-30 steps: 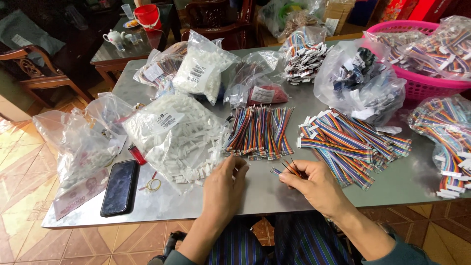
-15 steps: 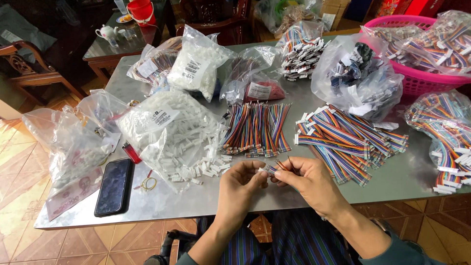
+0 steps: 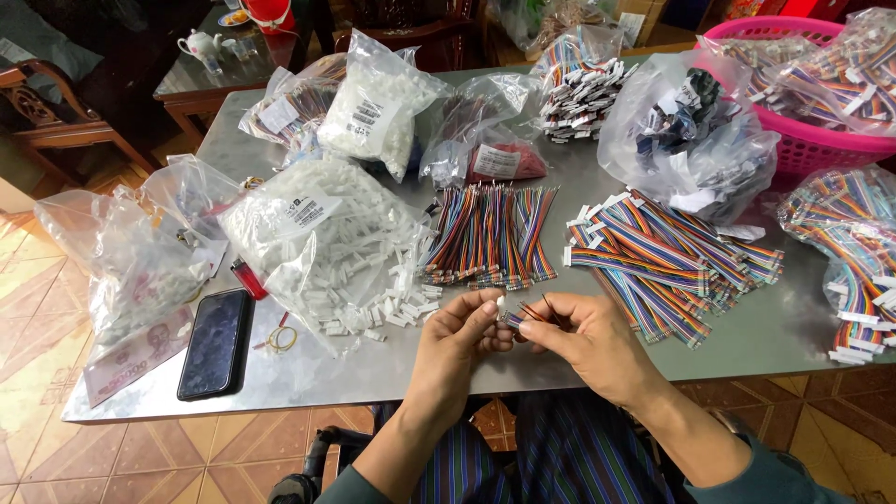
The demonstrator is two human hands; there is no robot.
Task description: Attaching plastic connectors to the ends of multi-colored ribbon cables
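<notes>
Head view: your left hand (image 3: 455,341) pinches a white connector housing (image 3: 500,303) at its fingertips; your right hand (image 3: 588,343) grips thin wires (image 3: 534,313), their long axis pointing left toward the housing just beside them, above the table (image 3: 355,383) edge.

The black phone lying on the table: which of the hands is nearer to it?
Left. The left hand is right of the black phone, past the loose white connectors; the right hand lies farther right.
</notes>
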